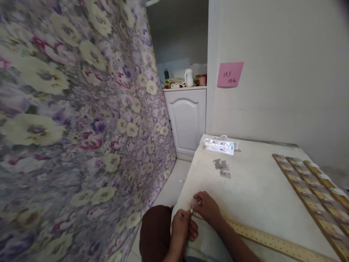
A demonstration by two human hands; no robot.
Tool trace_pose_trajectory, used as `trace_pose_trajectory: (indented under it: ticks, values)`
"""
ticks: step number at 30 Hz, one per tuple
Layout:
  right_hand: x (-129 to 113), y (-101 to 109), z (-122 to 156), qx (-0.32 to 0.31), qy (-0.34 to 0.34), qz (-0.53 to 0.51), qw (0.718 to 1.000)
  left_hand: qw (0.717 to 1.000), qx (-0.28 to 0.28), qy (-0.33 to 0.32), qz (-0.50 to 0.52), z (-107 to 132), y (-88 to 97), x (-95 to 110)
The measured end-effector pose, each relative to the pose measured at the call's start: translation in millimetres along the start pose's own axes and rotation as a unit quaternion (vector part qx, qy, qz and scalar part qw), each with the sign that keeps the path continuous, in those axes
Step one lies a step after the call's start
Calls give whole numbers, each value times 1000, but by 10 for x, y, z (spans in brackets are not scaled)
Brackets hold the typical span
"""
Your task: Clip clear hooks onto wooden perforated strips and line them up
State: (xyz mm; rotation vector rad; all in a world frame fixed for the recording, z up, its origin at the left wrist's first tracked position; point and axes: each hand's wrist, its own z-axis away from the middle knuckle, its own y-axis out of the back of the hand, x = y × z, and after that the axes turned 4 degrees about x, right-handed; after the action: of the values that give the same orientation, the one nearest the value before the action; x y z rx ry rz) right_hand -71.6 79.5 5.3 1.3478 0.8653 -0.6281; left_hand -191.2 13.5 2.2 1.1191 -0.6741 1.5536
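Note:
My left hand (pixel 180 225) is closed at the near left edge of the table, around the end of a pale wooden strip with rows of holes (pixel 259 236). A small shiny metal piece (pixel 191 210) shows by its thumb; its exact kind is too small to make out. My right hand (pixel 208 208) is closed just beside it, pinching a small clear plastic piece (pixel 193 203) at the metal piece. Its forearm crosses over the strip. Farther up the table lie several loose clear plastic pieces (pixel 225 174), some overlapping.
Wooden strips (pixel 308 198) with clear pieces along them lie on the right of the white table (pixel 245 193). Clear packaging with metal parts (pixel 219 146) lies at the far edge. A floral curtain (pixel 81 145) hangs left; a white cabinet (pixel 187 120) stands behind.

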Motion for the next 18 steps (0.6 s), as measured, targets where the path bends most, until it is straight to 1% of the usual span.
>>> trace_pose_trajectory:
  ticks: [5, 8, 11, 14, 17, 18]
  values:
    - [-39, 9, 20, -1, -2, -10, 1000, 1000, 2, -4, 0, -38, 4, -42]
    - [-82, -1, 33, 13, 14, -12, 1000, 1000, 9, -18, -3, -55, 14, -52]
    - [-110, 28, 27, 13, 31, -12, 999, 1000, 9, -23, 11, -70, 18, -43]
    - [-64, 170, 68, 13, 48, -11, 999, 999, 9, -23, 33, -64, 16, -37]
    - [99, 418, 213, 26, 61, 9, 998, 999, 7, -20, 44, -41, 14, -47]
    - [172, 509, 283, 29, 67, 32, 997, 999, 8, -20, 47, -33, 14, -52]
